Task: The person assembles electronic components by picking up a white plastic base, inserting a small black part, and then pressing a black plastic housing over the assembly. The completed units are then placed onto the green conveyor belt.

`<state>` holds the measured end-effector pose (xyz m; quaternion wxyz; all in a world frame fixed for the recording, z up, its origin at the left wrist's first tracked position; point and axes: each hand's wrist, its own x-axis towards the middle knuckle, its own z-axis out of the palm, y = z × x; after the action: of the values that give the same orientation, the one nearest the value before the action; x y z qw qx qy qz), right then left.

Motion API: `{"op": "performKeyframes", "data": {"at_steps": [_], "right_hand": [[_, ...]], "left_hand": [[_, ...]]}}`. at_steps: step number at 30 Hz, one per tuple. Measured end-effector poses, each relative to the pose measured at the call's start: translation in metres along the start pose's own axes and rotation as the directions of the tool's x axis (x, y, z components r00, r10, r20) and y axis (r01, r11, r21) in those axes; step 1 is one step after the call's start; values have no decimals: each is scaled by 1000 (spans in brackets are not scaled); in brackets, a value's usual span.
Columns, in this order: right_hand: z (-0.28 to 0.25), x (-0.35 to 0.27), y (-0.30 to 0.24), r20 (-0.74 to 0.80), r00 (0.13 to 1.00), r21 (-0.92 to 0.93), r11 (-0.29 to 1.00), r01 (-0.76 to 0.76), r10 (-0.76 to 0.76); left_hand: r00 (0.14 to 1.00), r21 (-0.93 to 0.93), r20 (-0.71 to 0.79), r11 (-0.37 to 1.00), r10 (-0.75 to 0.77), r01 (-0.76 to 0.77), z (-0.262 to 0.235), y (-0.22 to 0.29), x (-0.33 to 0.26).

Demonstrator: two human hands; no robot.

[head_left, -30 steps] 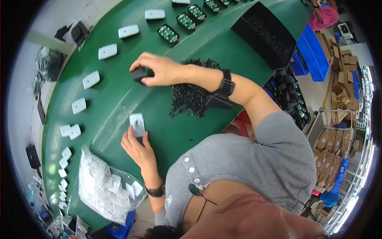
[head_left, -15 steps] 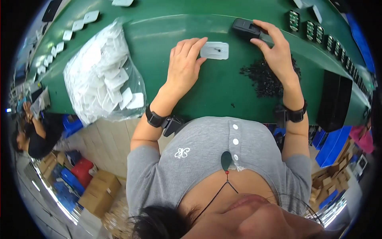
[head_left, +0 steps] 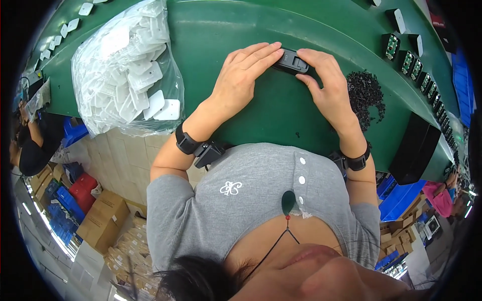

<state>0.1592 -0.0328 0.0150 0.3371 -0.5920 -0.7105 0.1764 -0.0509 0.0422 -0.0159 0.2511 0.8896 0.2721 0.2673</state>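
Note:
A small black plastic case (head_left: 291, 61) lies flat on the green work surface in front of me, between both hands. My left hand (head_left: 242, 72) presses its outstretched fingers together against the left end of the case. My right hand (head_left: 325, 80) grips the right end with thumb and fingers. The white plate seen earlier does not show; whether it sits under the case is hidden. Right of my right hand is a heap of tiny black parts (head_left: 365, 95). Left of my left hand rests a clear plastic bag (head_left: 173, 95) full of white rounded plates (head_left: 166, 109).
Several black cases with green circuit boards (head_left: 409, 62) stand in a row along the right. White plates (head_left: 73, 25) line the far left. A black bin (head_left: 414, 148) stands at the right edge. Cardboard boxes (head_left: 103, 220) are on the floor, and a person (head_left: 37, 143) works at far left.
My right hand has brought the black case leftward and down to where the white plate lay. My left hand now touches the case. The white plate has gone out of sight.

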Motion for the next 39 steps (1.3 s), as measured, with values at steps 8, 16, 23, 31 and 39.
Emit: {"op": "performKeyframes", "data": {"at_steps": [8, 16, 23, 31, 39], "right_hand": [[2, -1, 9, 36, 989, -92, 985, 149, -146], [4, -4, 8, 57, 992, -133, 984, 119, -113], [-2, 4, 12, 101, 938, 480, 810, -337, 330], [26, -3, -8, 17, 925, 822, 522, -229, 379], [5, 12, 0, 145, 939, 843, 457, -282, 312]], "left_hand": [[999, 189, -2, 981, 44, -43, 0, 8, -6], [981, 357, -98, 926, 170, -125, 13, 10, -5], [984, 157, -169, 987, 54, -27, 15, 5, 13], [911, -568, 58, 737, -408, 366, 27, 27, 9], [939, -523, 77, 789, -334, 323, 16, 29, 9]]}}
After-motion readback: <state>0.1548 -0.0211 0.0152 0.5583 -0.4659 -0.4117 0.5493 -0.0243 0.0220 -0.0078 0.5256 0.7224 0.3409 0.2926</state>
